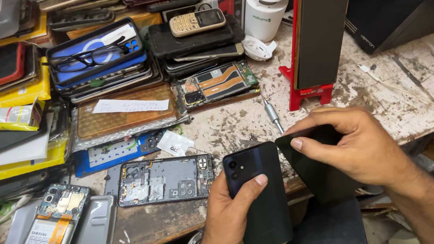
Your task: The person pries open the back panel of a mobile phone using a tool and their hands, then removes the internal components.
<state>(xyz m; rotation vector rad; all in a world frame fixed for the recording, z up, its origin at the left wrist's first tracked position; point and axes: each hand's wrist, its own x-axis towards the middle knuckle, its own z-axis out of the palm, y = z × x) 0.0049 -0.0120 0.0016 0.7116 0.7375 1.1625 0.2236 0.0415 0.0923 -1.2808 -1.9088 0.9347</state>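
Observation:
My left hand [231, 216] grips a dark blue phone [259, 197] with its back and camera lenses facing up, thumb lying across its upper part. My right hand [355, 148] pinches a thin black panel [311, 166], thumb on its top face, just right of the phone and touching its edge. Both are held over the front edge of the worn workbench [373, 96].
An opened phone frame [164, 180] and a circuit board with battery [47, 234] lie at the left. A screwdriver [272, 114] rests behind my hands. A red stand holds an upright phone [320, 32]. Stacks of phones and cases [99, 59] fill the back left.

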